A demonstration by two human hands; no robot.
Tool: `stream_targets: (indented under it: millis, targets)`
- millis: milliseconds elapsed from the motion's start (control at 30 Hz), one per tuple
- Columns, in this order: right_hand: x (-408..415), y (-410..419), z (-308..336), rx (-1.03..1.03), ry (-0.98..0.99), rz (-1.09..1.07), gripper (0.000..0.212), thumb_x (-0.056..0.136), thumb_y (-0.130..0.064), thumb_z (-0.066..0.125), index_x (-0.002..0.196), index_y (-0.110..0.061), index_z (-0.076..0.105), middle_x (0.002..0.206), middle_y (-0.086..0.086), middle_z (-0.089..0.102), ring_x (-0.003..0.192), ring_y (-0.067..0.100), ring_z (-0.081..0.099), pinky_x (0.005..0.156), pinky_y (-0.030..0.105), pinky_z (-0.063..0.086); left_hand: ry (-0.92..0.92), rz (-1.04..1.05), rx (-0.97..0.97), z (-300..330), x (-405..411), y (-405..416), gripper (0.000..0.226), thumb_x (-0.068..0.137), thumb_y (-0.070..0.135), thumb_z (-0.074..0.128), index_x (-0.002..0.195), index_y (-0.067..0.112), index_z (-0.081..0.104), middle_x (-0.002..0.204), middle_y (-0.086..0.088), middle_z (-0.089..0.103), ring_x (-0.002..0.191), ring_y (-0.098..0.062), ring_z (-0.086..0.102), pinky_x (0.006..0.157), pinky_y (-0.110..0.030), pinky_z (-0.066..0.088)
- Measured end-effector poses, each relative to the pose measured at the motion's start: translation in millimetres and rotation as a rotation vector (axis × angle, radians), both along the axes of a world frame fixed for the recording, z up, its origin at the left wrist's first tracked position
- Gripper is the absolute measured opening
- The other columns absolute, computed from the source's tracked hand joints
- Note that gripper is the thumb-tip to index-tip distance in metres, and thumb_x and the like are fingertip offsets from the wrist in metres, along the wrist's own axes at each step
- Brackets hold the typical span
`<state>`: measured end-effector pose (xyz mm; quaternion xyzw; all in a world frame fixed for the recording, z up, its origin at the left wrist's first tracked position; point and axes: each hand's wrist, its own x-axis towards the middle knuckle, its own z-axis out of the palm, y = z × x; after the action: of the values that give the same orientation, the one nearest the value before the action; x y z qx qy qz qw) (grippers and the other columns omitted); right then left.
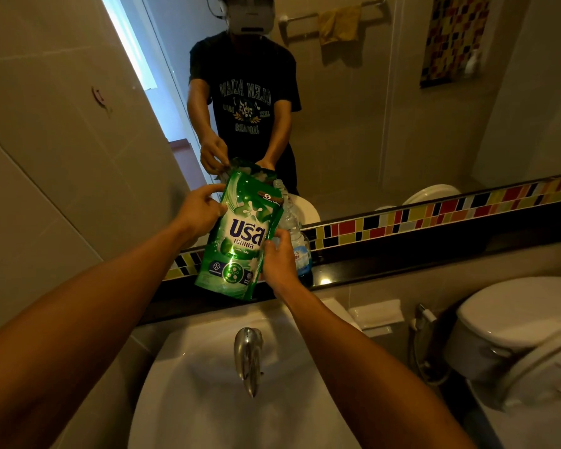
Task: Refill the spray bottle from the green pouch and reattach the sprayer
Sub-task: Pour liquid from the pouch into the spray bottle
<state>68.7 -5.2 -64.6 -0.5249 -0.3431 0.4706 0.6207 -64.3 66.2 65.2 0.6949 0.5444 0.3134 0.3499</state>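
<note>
The green pouch stands upright above the black ledge behind the sink, its printed front facing me. My left hand grips its upper left edge. My right hand holds its lower right side. Behind the pouch, a clear plastic bottle with blue liquid at the bottom stands on the ledge, mostly hidden by the pouch and my right hand. I cannot see a sprayer head.
A white sink with a chrome tap lies directly below. A mirror fills the wall ahead. To the right are a toilet, a bidet hose and a folded white cloth.
</note>
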Motion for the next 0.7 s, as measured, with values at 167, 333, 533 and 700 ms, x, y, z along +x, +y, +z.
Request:
stream_targets:
  millis: [167,333,533,700]
  targets:
    - [8,4,-15,0.011,-0.180,-0.023,0.025,0.111,-0.015,0.040,0.134,-0.016,0.048,0.099,-0.011,0.061,0.091,0.004,0.060,0.069,0.024,0.050,-0.066,0.068,0.028,-26,-3,-3,0.046,0.094,-0.002,0.056,0.136,0.018,0.054,0.115,-0.027,0.062,0.077,-0.019,0.067,0.067,-0.038,0.059]
    - [16,0,-29,-0.004,-0.248,-0.017,0.018,0.111,-0.014,0.037,0.123,-0.017,0.051,0.095,-0.008,0.063,0.087,0.005,0.063,0.065,0.022,0.050,-0.138,0.110,-0.013,-55,-6,-10,0.046,0.094,0.001,0.057,0.135,0.022,0.057,0.081,-0.005,0.069,0.070,-0.020,0.068,0.059,-0.036,0.060]
    - [21,-12,-38,-0.001,-0.349,0.004,0.015,0.112,-0.020,0.037,0.117,-0.025,0.050,0.093,-0.008,0.065,0.083,0.001,0.065,0.056,0.012,0.048,-0.269,0.159,-0.076,-87,-8,-18,0.041,0.096,0.003,0.055,0.133,0.020,0.058,0.083,-0.012,0.071,0.072,-0.020,0.072,0.056,-0.031,0.058]
    - [23,-19,-42,0.037,-0.472,0.020,0.013,0.111,-0.022,0.038,0.114,-0.030,0.047,0.099,-0.005,0.066,0.090,0.005,0.067,0.060,0.014,0.053,-0.422,0.207,-0.149,-105,-8,-33,0.026,0.098,0.005,0.053,0.121,0.014,0.061,0.100,-0.011,0.073,0.089,-0.024,0.072,0.069,-0.037,0.061]
